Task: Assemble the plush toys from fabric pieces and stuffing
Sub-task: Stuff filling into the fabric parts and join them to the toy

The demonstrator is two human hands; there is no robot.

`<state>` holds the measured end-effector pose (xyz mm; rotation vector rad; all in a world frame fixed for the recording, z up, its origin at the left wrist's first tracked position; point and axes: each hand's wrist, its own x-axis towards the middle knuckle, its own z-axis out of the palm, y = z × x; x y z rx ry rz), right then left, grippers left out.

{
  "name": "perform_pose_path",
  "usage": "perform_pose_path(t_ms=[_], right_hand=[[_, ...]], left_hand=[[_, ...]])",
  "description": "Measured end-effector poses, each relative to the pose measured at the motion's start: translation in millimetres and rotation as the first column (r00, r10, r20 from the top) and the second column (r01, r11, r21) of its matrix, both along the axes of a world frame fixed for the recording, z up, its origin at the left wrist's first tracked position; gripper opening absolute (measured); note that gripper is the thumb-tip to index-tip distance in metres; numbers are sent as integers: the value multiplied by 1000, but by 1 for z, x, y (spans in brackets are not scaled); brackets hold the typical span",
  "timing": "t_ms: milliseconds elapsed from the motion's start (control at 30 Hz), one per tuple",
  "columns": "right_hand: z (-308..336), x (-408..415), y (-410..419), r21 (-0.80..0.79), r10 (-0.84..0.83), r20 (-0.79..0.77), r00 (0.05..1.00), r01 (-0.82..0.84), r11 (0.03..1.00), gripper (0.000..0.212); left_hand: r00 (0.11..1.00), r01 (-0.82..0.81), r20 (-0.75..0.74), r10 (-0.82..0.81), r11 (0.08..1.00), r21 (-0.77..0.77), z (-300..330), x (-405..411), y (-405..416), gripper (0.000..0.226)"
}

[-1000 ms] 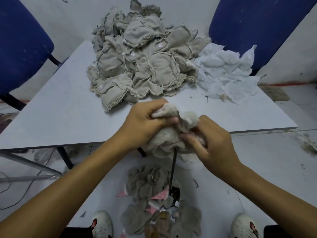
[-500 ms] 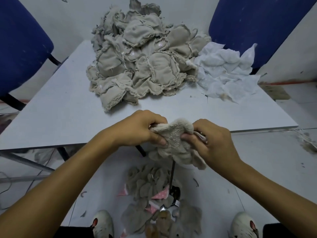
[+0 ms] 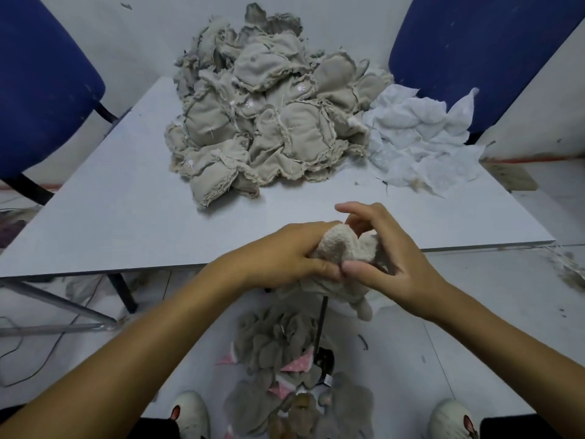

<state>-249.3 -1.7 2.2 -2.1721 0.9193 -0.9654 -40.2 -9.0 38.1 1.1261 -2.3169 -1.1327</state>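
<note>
Left hand (image 3: pixel 285 255) and right hand (image 3: pixel 389 261) grip a fuzzy beige plush piece (image 3: pixel 345 248) at the table (image 3: pixel 110 223) edge, near a fabric-shell heap (image 3: pixel 262 122).

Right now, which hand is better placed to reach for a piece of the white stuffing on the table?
Probably the right hand: the white stuffing lies on its side, while the left hand grips the plush piece.

A single head-worn wide-angle camera looks forward and down, close over the worktop (image 3: pixel 126 223) edge and the floor (image 3: pixel 474 327) below.

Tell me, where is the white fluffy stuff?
The white stuffing lies on the table's far right side, touching the big pile of beige fabric pieces, in front of the right blue chair.
</note>
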Motion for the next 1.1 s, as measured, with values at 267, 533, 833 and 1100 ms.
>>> perform_pose_path(t_ms=[267,533,833,1100], right_hand=[[-5,10,0,-336,-187,-95,978,145,931,37],[4,-1,-4,-153,-297,176,938,324,934,39],[1,-4,-9,63,-135,164,977,126,990,26],[22,10,-7,-317,-85,-58,995,62,946,33]], left_hand=[[940,50,340,17,981,-188,-7,0,0,48],[968,-146,-242,61,925,-351,50,8,-9,11],[998,-41,45,37,994,102,29,17,-17,57],[986,-109,-136,95,989,-98,32,11,-18,37]])
